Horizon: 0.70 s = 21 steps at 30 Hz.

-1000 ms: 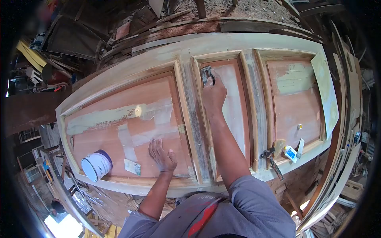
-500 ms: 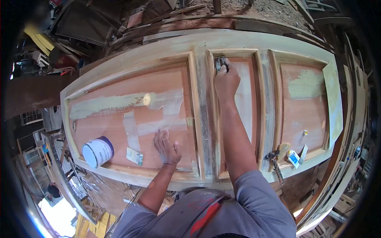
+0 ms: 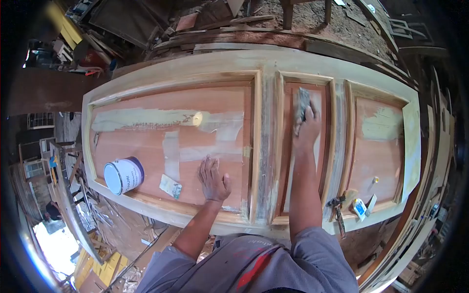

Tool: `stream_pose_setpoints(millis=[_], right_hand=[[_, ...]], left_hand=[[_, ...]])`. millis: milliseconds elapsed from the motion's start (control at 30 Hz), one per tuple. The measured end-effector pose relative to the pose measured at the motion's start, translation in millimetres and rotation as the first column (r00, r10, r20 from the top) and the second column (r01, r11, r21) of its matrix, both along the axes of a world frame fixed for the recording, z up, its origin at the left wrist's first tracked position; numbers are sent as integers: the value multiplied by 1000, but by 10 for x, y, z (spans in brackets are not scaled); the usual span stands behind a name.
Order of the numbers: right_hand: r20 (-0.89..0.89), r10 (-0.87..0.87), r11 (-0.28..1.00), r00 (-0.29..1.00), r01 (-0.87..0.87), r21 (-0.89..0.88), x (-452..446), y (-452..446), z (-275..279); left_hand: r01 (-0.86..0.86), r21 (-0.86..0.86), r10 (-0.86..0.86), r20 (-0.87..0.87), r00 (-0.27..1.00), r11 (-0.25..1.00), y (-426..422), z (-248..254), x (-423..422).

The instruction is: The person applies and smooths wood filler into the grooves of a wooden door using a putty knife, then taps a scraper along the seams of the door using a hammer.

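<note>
A wooden panelled door [image 3: 267,146] lies flat in front of me, with pale filler smeared over its reddish panels. My left hand [image 3: 214,180] rests palm down on the large left panel, fingers spread and holding nothing. In the narrow middle panel, my right hand [image 3: 308,124] grips a flat grey putty scraper [image 3: 303,100] against the surface, over a whitish filler strip [image 3: 316,149]. My fingers hide part of the scraper. Left of my left hand lies a small flat spreader [image 3: 170,186] with a stained end. Farther left, a white and purple can [image 3: 123,176] sits tilted on the door.
A hammer [image 3: 337,210], a white and blue tube [image 3: 359,208] and a flat blade [image 3: 371,204] lie at the door's lower right. A small yellow cap [image 3: 375,179] is on the right panel. Timber planks [image 3: 351,48] run along the far side, with scraps around.
My right hand has drawn the scraper from the panel's upper left corner toward me and rightward, onto the whitish strip. My left hand stays flat on the panel. The camera view has shifted.
</note>
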State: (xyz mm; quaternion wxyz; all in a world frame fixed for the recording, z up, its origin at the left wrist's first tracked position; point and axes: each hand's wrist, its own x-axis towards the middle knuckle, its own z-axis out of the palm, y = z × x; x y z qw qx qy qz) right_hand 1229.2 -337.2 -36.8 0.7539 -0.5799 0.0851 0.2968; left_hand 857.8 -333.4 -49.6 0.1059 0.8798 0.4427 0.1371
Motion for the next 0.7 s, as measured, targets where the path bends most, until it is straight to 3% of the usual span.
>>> stream_pose_setpoints(millis=[267,433,500,533,667,700], right_hand=[[149,327,900,933,-259,-350,-595,-1070,212],[160,369,859,915,-270,-435,-952,-1596,500],[243,405,857,881,-273,-437,-1076,-1810,615],[200,464,813,863,-325,-482,-1109,-1915,730],[434,645,735,629,-357,-576,-1379,-2560,693],[303,685,683,663,-439,-584,-1471,-2672,1099]], left_hand=[[-12,-13,12,5,1000,1000,-8,39,-20],[-38,9,37,32,999,999,-31,63,-6],[-32,0,32,54,998,999,-38,85,-2],[-39,-4,39,56,998,999,-45,83,-7],[-45,-11,46,79,996,999,-96,22,-68],[-42,-11,43,89,995,999,-100,-8,-73]])
